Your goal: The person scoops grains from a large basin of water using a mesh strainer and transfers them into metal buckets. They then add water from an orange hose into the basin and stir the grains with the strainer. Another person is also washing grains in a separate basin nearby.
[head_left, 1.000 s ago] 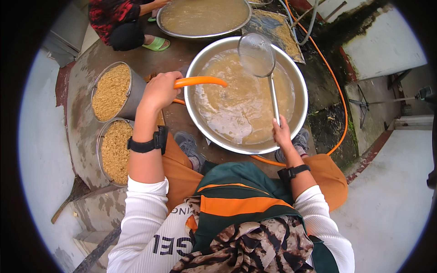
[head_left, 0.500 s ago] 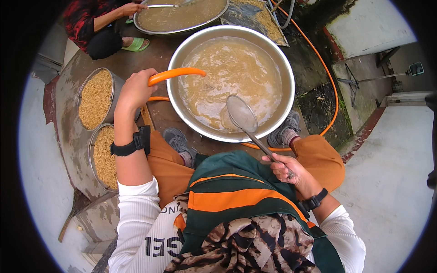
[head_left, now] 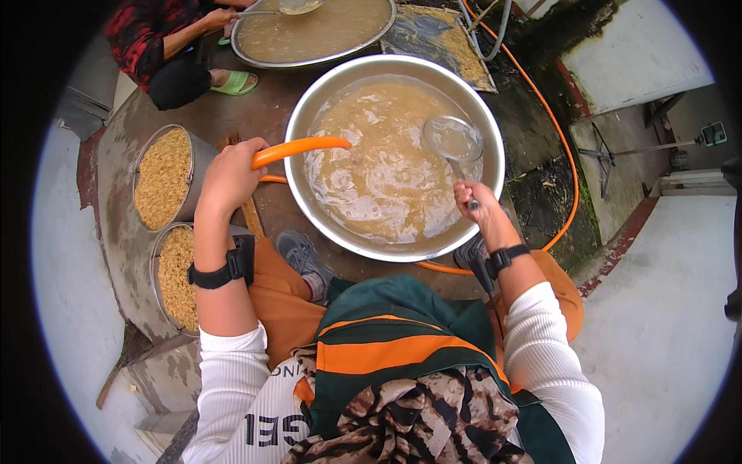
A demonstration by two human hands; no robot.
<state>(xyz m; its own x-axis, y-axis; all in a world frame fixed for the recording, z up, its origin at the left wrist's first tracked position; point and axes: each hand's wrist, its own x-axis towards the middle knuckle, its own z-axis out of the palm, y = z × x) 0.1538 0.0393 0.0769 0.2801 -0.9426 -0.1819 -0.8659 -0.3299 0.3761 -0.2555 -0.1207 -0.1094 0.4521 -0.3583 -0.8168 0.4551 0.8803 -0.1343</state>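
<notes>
Between my feet stands a wide metal basin [head_left: 299, 203] filled with cloudy, tan water that ripples. My left hand [head_left: 229, 179] is closed round an orange hose [head_left: 301, 147], whose end reaches over the basin's left side. In my right hand [head_left: 476, 200], fingers wrapped round the handle, is a skimmer [head_left: 454, 138] with a round mesh head. That head is over the right part of the basin, at or just above the water; I cannot tell which. Pale grains or husks seem to be in the water, too blurred to name.
Two metal buckets [head_left: 202, 166] of golden grain stand left of my left arm. A co-worker [head_left: 147, 46] at the far left holds a ladle-like skimmer [head_left: 300, 7] over a second basin [head_left: 340, 52]. A grain-strewn tray [head_left: 444, 46] lies behind, and the orange hose curves along the right.
My right hand has swung the skimmer forward and right, from the basin's near rim to its right part. My left hand keeps the hose nearly still. The co-worker's skimmer has shifted too.
</notes>
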